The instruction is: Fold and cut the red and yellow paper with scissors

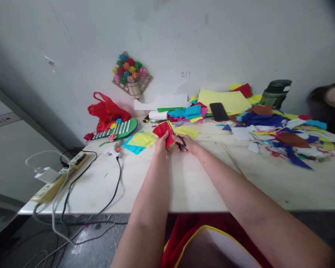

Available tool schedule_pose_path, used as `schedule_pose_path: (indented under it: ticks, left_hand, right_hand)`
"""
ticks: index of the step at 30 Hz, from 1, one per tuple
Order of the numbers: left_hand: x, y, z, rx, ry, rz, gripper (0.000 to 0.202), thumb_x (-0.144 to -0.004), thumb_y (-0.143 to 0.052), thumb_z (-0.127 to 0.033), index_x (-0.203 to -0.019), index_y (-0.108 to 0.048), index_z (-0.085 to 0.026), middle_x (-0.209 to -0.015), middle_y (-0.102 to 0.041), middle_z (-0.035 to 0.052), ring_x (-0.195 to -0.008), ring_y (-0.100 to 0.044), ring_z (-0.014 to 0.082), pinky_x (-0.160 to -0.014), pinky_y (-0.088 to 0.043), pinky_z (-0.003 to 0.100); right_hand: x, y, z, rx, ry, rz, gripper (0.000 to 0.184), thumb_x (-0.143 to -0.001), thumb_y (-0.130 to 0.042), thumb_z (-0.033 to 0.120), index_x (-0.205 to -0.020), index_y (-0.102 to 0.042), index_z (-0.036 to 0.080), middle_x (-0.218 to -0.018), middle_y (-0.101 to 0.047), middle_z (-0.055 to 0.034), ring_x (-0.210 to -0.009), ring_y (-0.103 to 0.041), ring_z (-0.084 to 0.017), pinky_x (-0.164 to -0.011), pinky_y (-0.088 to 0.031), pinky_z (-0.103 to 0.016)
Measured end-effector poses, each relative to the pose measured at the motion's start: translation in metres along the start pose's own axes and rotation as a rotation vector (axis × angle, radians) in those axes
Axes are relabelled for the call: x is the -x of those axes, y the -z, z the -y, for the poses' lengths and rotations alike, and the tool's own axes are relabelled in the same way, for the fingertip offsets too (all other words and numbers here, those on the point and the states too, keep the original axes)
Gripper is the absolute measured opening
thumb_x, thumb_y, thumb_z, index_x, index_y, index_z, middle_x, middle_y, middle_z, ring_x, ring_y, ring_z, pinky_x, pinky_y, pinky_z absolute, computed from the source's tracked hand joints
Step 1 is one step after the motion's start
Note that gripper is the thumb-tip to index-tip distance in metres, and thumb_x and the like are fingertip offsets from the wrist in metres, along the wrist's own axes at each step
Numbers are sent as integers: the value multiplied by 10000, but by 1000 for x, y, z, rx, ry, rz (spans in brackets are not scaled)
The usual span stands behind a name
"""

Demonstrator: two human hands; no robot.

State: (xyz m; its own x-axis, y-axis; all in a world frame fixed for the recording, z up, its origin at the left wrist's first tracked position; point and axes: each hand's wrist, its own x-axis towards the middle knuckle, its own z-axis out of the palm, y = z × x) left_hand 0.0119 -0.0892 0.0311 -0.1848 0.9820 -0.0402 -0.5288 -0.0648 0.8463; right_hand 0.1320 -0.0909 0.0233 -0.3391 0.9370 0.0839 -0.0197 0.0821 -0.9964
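Note:
My left hand (pixel 161 143) pinches a folded piece of red paper (pixel 163 130) and holds it up over the table. My right hand (pixel 185 143) grips black-handled scissors (pixel 178 139) whose blades reach into the red paper's right edge. Both hands meet near the middle of the pale tabletop (pixel 184 182). Just behind them lie yellow paper sheets (pixel 143 139) and a cyan sheet (pixel 134 148).
A power strip (pixel 61 175) with cables lies at the left edge. A red plastic bag (pixel 107 111), a green woven piece (pixel 120 128), a phone (pixel 219 111), a green bottle (pixel 275 93) and heaps of coloured paper scraps (pixel 284 134) fill the back and right. A paper flower bouquet (pixel 130 74) hangs on the wall.

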Motion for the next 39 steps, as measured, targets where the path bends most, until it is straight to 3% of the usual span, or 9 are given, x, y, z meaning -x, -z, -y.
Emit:
schedule_pose_path:
  ticks: [10,23,39]
  left_hand:
    - [0,0,1,16,17,49,130,-691,-659,-188,-772,-625,-92,-578,-614,38,-499,-574,99,-467,-428,165]
    - [-3,1,4,-39,27,51,166,-674,-675,-220,-761,-619,-90,-580,-609,34,-421,-510,65,-374,-347,146]
    - [-1,-1,2,-6,34,51,122,-689,-661,-188,-754,-620,-93,-553,-597,31,-471,-548,84,-449,-414,153]
  right_hand:
    - [-1,3,-1,-16,27,-1,387,-688,-613,521,-673,-466,163,-463,-527,26,-334,-475,-67,-255,-202,-147]
    - [-1,3,1,-18,-4,-17,373,-688,-621,503,-668,-464,165,-456,-515,32,-329,-470,-68,-263,-194,-153]
    - [0,3,2,-29,-8,-46,352,-684,-637,468,-649,-459,165,-431,-497,43,-308,-444,-57,-261,-182,-151]
